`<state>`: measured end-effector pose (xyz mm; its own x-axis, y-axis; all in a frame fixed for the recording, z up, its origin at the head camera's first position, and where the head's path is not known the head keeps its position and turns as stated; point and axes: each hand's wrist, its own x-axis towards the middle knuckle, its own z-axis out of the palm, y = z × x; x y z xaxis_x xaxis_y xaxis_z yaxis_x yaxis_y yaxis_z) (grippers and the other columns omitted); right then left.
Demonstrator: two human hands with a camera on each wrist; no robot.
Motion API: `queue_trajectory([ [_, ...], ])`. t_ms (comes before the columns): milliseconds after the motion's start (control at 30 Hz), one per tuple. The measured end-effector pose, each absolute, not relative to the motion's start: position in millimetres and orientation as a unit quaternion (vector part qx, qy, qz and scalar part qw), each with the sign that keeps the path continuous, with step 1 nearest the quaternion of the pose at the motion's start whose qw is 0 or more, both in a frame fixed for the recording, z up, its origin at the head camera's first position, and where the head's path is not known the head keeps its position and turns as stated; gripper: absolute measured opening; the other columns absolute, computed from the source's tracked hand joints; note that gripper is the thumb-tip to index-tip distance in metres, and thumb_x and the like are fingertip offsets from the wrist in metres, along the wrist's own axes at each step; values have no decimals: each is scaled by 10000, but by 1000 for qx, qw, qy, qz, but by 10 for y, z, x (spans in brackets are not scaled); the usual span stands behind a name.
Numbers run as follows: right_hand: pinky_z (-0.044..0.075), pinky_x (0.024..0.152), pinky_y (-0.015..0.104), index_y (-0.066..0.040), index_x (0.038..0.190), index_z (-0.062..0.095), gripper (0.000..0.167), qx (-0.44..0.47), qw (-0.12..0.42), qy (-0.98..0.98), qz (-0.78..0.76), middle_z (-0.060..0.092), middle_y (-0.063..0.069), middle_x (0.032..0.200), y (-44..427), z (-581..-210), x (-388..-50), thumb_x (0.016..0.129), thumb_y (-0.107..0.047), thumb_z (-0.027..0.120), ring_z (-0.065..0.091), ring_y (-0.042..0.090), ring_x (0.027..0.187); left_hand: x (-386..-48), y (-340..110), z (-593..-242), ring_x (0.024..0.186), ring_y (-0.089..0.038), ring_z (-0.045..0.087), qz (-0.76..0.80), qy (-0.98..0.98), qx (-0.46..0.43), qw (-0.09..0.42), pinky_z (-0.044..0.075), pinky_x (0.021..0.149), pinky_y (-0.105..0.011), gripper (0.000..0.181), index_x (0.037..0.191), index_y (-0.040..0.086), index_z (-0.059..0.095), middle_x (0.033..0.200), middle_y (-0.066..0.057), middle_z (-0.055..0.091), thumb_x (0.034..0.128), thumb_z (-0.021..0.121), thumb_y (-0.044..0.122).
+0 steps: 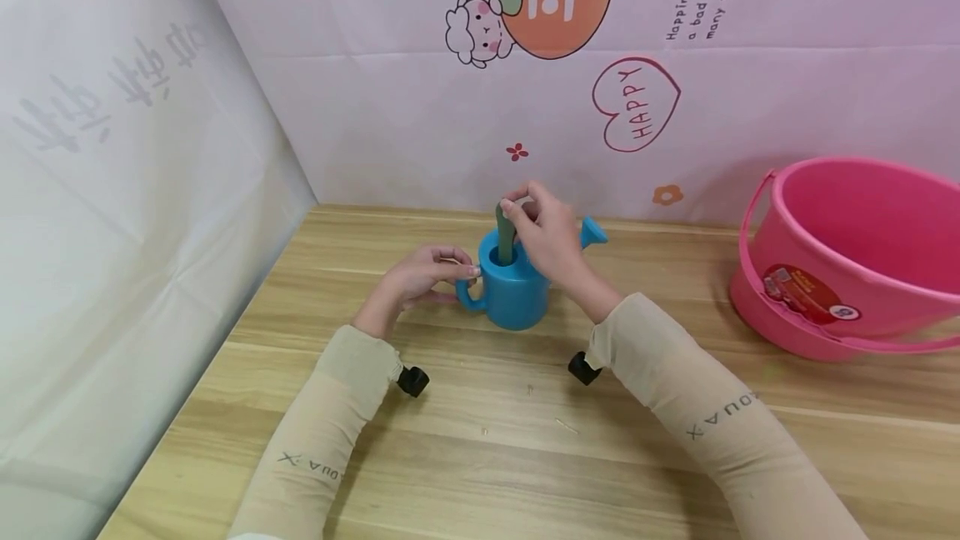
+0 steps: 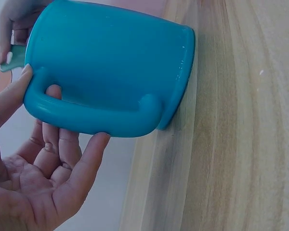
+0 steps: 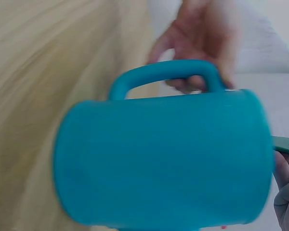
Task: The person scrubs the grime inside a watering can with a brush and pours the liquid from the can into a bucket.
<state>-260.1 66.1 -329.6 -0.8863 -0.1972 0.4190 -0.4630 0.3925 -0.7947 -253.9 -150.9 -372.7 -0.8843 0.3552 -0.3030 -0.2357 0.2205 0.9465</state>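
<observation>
The green piece (image 1: 506, 242) stands almost upright in the round opening of the blue watering can (image 1: 516, 304), its lower end hidden inside, so its long axis follows the height of the can. The right grip (image 1: 547, 230) pinches this piece near its upper end, between thumb and fingers, and is above the can. The left grip (image 1: 429, 275) is lower, curled loosely at the can's handle (image 1: 467, 300), with one fingertip showing inside the loop; the spout (image 1: 592, 232) points to the opposite side. The can rests upright on the wooden surface (image 1: 480, 482).
</observation>
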Motion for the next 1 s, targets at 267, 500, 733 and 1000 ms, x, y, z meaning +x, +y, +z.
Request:
queue_trajectory([
  [267, 480, 624, 319, -26, 1230, 692, 261, 210, 130, -822, 514, 672, 114, 786, 659, -3289, -2566, 1072, -195, 573, 603, 260, 685, -2534, -1513, -3736, 1083, -274, 596, 624, 743, 43, 239, 520, 981, -539, 130, 1034, 56, 631, 1045, -96, 627, 1017, 654, 183],
  [500, 492, 625, 274, 12, 1186, 712, 236, 217, 177, -788, 548, 694, 132, 851, 630, -3295, -2565, 1063, -142, 582, 600, 263, 680, -2536, -1512, -3752, 1075, -270, 594, 625, 743, 39, 235, 530, 969, -529, 139, 1027, 56, 636, 1035, -98, 627, 1010, 668, 190],
  [733, 450, 594, 294, -21, 1179, 719, 243, 218, 138, -821, 509, 629, 91, 734, 607, -3334, -2538, 1070, -185, 576, 567, 237, 649, -2535, -1530, -3743, 1087, -278, 594, 625, 744, 43, 235, 528, 973, -529, 129, 1017, 62, 639, 1034, -99, 630, 1013, 662, 188],
  [1000, 486, 608, 300, -15, 1171, 726, 235, 208, 152, -817, 516, 671, 112, 777, 602, -3316, -2553, 1062, -173, 591, 608, 270, 663, -2538, -1520, -3742, 1095, -281, 596, 621, 746, 42, 236, 523, 979, -530, 156, 1042, 55, 641, 1045, -105, 633, 1013, 669, 206],
])
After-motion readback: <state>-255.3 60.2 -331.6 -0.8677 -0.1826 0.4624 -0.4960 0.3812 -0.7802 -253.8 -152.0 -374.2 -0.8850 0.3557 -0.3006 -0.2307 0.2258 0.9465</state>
